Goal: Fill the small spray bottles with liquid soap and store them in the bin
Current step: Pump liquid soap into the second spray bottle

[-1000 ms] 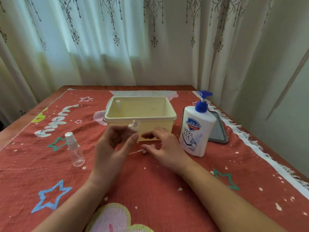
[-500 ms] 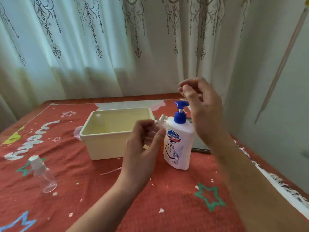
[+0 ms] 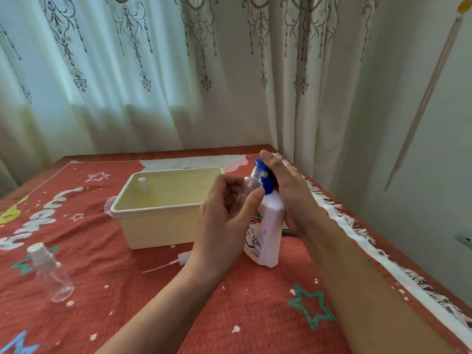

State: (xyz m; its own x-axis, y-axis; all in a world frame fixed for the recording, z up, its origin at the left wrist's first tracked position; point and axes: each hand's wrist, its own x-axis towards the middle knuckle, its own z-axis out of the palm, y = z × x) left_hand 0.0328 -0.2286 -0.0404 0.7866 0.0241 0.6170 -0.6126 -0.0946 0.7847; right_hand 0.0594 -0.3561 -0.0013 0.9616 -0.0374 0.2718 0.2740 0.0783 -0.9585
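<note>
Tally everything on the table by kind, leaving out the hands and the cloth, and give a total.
Bin: 1
Soap pump bottle: 1
Small spray bottles: 3 (held bottle, lying bottle, bottle inside bin, mostly its white cap showing)
Loose spray head: 1
Total: 6

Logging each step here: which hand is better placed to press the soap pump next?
Right. The right hand rests on the blue pump head of the soap bottle; the left hand grips the small spray bottle beside it.
</note>
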